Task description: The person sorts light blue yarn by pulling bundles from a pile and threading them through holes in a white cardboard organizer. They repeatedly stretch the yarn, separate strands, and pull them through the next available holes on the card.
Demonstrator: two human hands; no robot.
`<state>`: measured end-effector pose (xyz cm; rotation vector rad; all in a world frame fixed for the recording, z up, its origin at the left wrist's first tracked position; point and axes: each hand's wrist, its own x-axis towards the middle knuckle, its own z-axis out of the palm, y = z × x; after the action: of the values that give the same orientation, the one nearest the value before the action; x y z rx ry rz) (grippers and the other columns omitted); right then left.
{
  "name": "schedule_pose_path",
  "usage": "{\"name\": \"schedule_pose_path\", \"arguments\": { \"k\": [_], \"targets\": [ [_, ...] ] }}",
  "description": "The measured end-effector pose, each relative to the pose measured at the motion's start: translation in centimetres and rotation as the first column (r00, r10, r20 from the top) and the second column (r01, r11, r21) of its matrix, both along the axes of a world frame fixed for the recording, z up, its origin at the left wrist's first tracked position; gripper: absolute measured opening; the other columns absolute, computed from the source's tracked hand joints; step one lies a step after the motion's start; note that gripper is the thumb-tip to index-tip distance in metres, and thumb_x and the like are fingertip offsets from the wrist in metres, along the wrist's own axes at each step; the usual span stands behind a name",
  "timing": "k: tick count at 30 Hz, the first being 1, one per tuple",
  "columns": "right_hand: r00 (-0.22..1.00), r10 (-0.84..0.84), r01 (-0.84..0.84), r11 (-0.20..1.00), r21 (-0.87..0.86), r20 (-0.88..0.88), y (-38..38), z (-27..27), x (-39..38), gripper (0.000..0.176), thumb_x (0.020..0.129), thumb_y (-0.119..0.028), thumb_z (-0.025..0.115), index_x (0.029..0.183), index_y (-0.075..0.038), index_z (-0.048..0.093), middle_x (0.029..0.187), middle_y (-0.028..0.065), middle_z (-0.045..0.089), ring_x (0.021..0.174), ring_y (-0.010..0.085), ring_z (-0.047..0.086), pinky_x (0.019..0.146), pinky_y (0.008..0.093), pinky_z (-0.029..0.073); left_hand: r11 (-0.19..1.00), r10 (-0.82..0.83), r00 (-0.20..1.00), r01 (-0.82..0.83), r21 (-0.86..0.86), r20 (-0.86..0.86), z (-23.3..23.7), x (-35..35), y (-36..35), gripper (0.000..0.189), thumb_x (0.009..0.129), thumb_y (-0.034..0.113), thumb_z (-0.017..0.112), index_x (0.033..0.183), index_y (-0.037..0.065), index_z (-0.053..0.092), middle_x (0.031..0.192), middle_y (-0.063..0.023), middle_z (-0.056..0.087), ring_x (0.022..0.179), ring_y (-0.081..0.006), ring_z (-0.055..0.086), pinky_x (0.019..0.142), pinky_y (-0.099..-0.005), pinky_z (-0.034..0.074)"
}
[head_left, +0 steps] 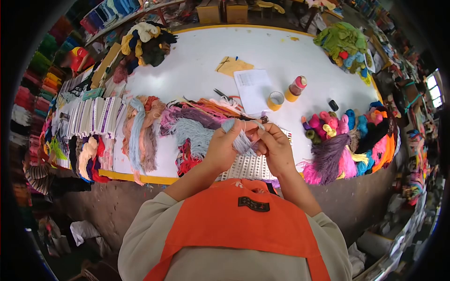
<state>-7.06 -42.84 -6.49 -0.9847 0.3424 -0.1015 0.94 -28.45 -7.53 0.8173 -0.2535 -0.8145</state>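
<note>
A bundle of pale grey-blue yarn (242, 143) hangs between my two hands above the near edge of the table. My left hand (224, 146) is closed around the yarn's upper part. Thumb and fingers of my right hand (275, 146) pinch the same yarn at its top right. Below the hands lie white cards with rows of holes (248, 167). Just left of my left hand is a heap of light blue yarn (193, 136), with mauve yarn (180, 116) behind it and red yarn (188, 161) in front.
On the white table (197, 61) are scissors (221, 93), a paper sheet (253, 89), a tape roll (275, 100) and a pink-capped bottle (297, 87). Colourful yarn skeins (347, 145) lie right; stacked white cards (96, 116) stand left. Another person (40, 177) is at the far left.
</note>
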Motion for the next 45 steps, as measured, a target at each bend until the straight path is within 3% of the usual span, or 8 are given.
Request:
{"name": "schedule_pose_path", "arguments": {
  "k": [4,13,16,18,25,28,30,45],
  "targets": [
    [0.998,0.052,-0.056,0.93,-0.362,-0.019,0.3,0.1,0.0,0.014,0.086,-0.004,0.067,0.099,-0.005,0.062,0.079,-0.0028,0.057,0.066,0.0045,0.049,0.059,0.0208,0.039,0.996,-0.034,0.994,0.025,0.087,0.103,1.2,-0.5,-0.8,0.037,0.101,0.027,0.048,0.121,-0.002,0.061,0.122,-0.0108,0.062,0.105,-0.0162,0.06,0.092,-0.0296,0.047],
    [1.0,-0.019,0.015,0.985,-0.172,-0.019,-0.6,-0.2,0.7,0.009,0.088,-0.01,0.064,0.096,-0.006,0.062,0.084,-0.0034,0.059,0.067,0.0036,0.049,0.061,0.0206,0.043,0.994,-0.043,0.993,0.032,0.101,0.107,0.9,0.9,-1.5,0.031,0.1,0.02,0.048,0.12,-0.001,0.059,0.12,-0.0125,0.062,0.106,-0.0182,0.06,0.092,-0.0324,0.047],
    [1.0,0.003,-0.003,1.0,0.004,-0.009,-1.0,-0.6,1.1,0.01,0.091,-0.012,0.059,0.099,-0.006,0.059,0.084,-0.0019,0.059,0.065,0.0047,0.048,0.059,0.0213,0.043,0.991,-0.027,0.983,0.003,0.13,0.179,0.6,1.2,-1.6,0.027,0.099,0.018,0.051,0.116,-0.001,0.061,0.108,-0.0097,0.065,0.096,-0.0172,0.062,0.085,-0.0328,0.049],
    [0.999,-0.015,0.016,1.0,0.027,-0.042,-1.0,-0.1,1.8,0.008,0.092,-0.013,0.058,0.097,-0.007,0.058,0.081,-0.0008,0.059,0.061,0.0059,0.048,0.056,0.0228,0.043,0.997,-0.008,0.989,-0.004,0.082,0.146,0.5,1.7,-1.6,0.024,0.097,0.018,0.055,0.107,-0.003,0.062,0.091,-0.0083,0.066,0.073,-0.0175,0.065,0.064,-0.0315,0.055],
    [0.997,0.053,-0.053,0.999,-0.004,-0.051,-1.3,-0.6,3.8,0.008,0.092,-0.013,0.059,0.096,-0.007,0.058,0.078,-0.0009,0.058,0.056,0.0057,0.045,0.051,0.0224,0.039,0.999,0.015,0.995,-0.02,-0.045,-0.103,0.8,3.0,-1.0,0.036,0.098,0.025,0.055,0.119,-0.003,0.06,0.099,-0.009,0.065,0.085,-0.0169,0.065,0.075,-0.0314,0.055],
    [0.993,0.101,-0.108,0.987,-0.116,-0.062,-0.7,-0.4,4.6,0.012,0.09,-0.011,0.063,0.101,-0.006,0.062,0.08,-0.0027,0.058,0.061,0.004,0.047,0.054,0.0205,0.039,0.996,0.082,0.994,-0.08,0.033,-0.072,0.6,3.2,-0.7,0.036,0.099,0.023,0.054,0.124,-0.002,0.058,0.113,-0.0101,0.064,0.097,-0.016,0.062,0.082,-0.0319,0.053],
    [0.989,0.122,-0.136,0.969,-0.208,-0.079,-0.6,-0.6,5.1,0.018,0.087,-0.01,0.066,0.105,-0.006,0.065,0.083,-0.0041,0.06,0.068,0.0024,0.05,0.057,0.0192,0.04,0.984,0.05,0.983,-0.079,0.159,0.178,0.5,3.3,-0.5,0.034,0.099,0.021,0.053,0.123,-0.002,0.059,0.123,-0.0103,0.062,0.104,-0.015,0.06,0.084,-0.0321,0.052],
    [0.993,0.11,-0.107,0.993,0.052,-0.049,-1.8,-0.9,5.5,0.012,0.089,-0.008,0.062,0.1,-0.006,0.061,0.084,-0.0008,0.062,0.062,0.0048,0.05,0.056,0.0212,0.043,0.995,0.097,0.992,-0.094,0.041,-0.082,-0.1,3.6,-0.8,0.038,0.102,0.031,0.048,0.117,-0.001,0.061,0.096,-0.006,0.065,0.079,-0.0121,0.062,0.068,-0.0275,0.051]
  ]
}}
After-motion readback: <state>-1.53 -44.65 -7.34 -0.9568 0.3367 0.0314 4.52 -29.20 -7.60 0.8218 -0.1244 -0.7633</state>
